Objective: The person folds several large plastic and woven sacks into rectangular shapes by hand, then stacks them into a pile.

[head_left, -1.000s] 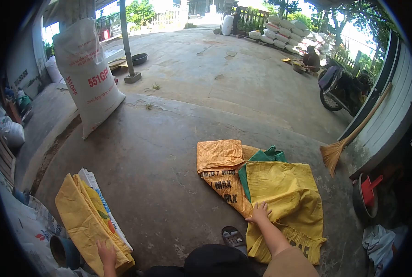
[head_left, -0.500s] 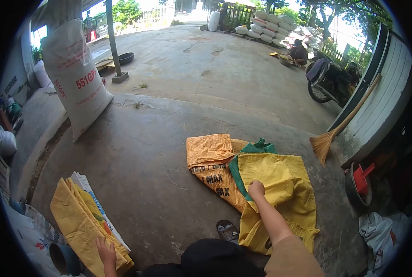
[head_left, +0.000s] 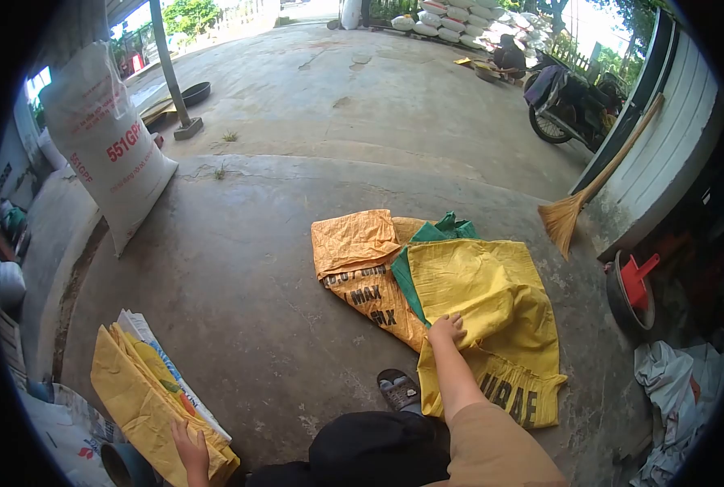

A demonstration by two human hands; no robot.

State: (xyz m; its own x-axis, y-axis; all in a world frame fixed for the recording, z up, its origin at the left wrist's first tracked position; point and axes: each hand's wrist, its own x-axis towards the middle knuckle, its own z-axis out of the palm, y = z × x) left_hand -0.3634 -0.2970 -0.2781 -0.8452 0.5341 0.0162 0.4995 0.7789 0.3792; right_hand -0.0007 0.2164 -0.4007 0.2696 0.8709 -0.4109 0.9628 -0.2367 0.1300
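Observation:
My right hand [head_left: 447, 328] lies on a yellow woven sack [head_left: 500, 284], fingers stretched out over its near left part. That sack is spread on the concrete floor, its lower flap showing black letters. Under its left side are a green sack [head_left: 411, 286] and an orange sack [head_left: 355, 243] with black print, its top folded over. At the lower left, my left hand [head_left: 190, 448] rests with fingers apart on a folded bundle of yellow sacks [head_left: 135, 398]. A white and blue printed sack [head_left: 163, 357] is tucked along the bundle's right side.
A tall full white sack [head_left: 110, 146] stands at the left near a post [head_left: 167, 65]. To the right are a straw broom [head_left: 569, 219], a basin [head_left: 621, 300] with a red dustpan [head_left: 639, 280], and crumpled white sacks [head_left: 674, 390]. Farther off, a person [head_left: 508, 55] crouches near a motorbike [head_left: 573, 101].
My right hand has gone from closed on the yellow sack's edge to open on top of it. The sack's lower flap now lies flatter, showing its letters. My left hand stays on the bundle.

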